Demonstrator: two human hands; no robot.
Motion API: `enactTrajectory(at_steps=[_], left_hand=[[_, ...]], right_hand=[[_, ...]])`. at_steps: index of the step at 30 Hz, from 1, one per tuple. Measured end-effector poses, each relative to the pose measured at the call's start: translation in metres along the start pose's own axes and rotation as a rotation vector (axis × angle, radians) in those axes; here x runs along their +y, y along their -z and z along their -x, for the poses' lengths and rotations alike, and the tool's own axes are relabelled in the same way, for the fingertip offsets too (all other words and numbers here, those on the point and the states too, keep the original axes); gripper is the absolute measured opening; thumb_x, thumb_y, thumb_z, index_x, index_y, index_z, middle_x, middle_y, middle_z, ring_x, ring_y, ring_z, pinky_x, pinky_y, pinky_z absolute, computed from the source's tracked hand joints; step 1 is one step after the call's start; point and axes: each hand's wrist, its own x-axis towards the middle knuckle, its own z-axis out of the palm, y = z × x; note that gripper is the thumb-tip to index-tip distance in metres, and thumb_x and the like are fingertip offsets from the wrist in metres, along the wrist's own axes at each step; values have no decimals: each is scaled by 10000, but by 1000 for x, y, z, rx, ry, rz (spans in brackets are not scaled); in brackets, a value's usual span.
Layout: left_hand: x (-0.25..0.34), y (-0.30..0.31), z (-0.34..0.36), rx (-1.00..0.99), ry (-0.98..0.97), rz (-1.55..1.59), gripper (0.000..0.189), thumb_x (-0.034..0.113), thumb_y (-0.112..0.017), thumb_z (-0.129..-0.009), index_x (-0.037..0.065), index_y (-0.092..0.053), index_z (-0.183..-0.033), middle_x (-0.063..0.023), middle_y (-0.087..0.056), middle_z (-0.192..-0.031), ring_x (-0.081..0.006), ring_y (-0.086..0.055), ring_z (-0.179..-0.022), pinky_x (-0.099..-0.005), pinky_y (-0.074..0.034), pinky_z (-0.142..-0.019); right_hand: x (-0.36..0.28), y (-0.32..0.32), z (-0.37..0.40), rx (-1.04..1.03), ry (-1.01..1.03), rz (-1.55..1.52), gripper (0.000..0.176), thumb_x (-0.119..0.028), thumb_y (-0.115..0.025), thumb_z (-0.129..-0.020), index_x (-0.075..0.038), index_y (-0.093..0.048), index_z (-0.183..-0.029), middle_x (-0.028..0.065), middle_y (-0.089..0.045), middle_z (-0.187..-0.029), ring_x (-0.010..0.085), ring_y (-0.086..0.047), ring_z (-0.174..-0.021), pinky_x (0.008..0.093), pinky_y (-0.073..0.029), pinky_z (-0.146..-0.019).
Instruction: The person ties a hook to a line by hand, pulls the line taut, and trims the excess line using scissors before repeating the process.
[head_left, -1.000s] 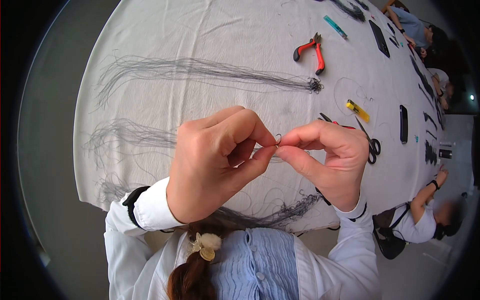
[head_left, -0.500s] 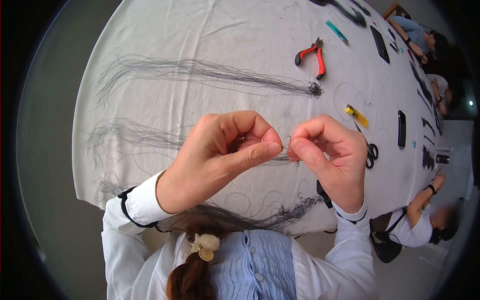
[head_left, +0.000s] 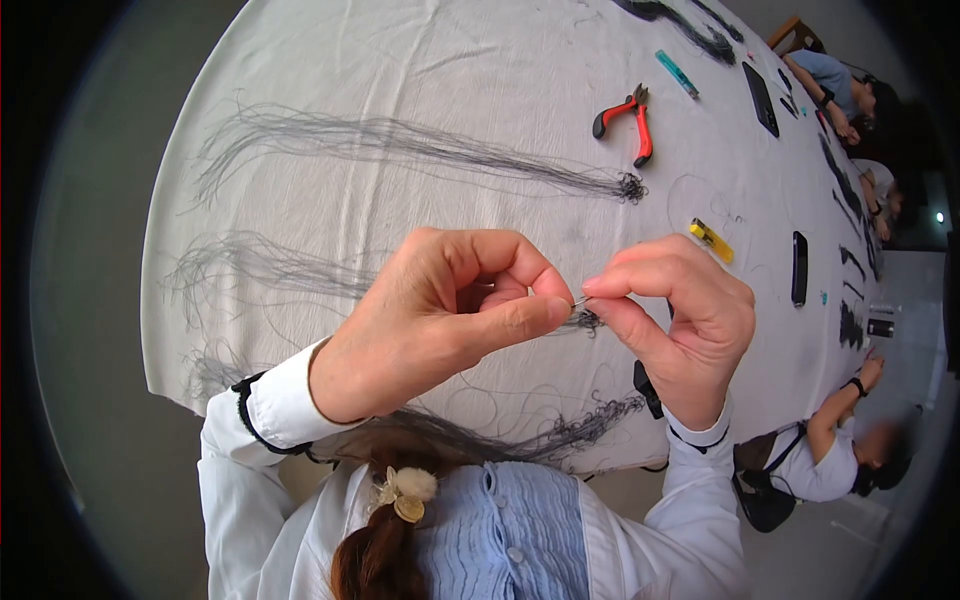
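Note:
Over the white cloth, my left hand [head_left: 440, 325] pinches a thin dark strand [head_left: 579, 302] between thumb and forefinger. My right hand [head_left: 685, 325] meets it fingertip to fingertip, its thumb and forefinger closed on the same strand. Only a short, slightly shiny bit shows between the two pinches. Below the hands runs a bundle of fine dark strands [head_left: 275, 265], partly covered by my left hand, its curled end [head_left: 588, 320] showing under the fingertips. Another bundle [head_left: 420, 148] lies farther off with a knotted end. A curly dark bundle [head_left: 500, 440] lies close to my body.
Red-handled pliers [head_left: 643, 130], a yellow lighter [head_left: 711, 241] and a teal lighter-like object [head_left: 677, 74] lie beyond my hands. Dark phone-like objects [head_left: 760, 98] and black bundles [head_left: 690, 32] are farther off. Several people sit along the table [head_left: 320, 60].
The small loop between my fingertips has narrowed to a short, nearly straight bit. My right hand has turned and its fingers now lie flatter. The scissors beside it are now hidden.

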Motion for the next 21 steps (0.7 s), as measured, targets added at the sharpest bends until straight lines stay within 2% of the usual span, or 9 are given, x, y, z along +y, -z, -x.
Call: enactTrajectory(at_steps=[6, 18, 21], left_hand=[[1, -2, 0, 19, -24, 16, 133, 165, -611, -873, 34, -625, -880, 0, -638, -815, 12, -332, -493, -166, -220, -415], [-2, -2, 2, 13, -163, 6, 94, 131, -604, -862, 46, -639, -841, 20, -627, -777, 8, -333, -509, -174, -218, -422], [1, -1, 2, 6, -127, 36, 90, 124, -607, -858, 46, -640, -828, 17, -626, -774, 6, -317, -498, -176, -206, -417]], right_hand=[[7, 1, 2, 82, -38, -128, 154, 77, -684, -687, -23, -670, -803, 68, -640, -776, 133, -606, -687, 231, -469, -581], [6, 2, 6, 43, -133, -226, 97, 46, -682, -716, -22, -655, -780, 52, -628, -765, 115, -595, -687, 228, -467, -602], [5, 0, 6, 19, -175, -295, 92, 46, -669, -734, -18, -634, -789, 44, -612, -782, 105, -588, -694, 223, -480, -624]])
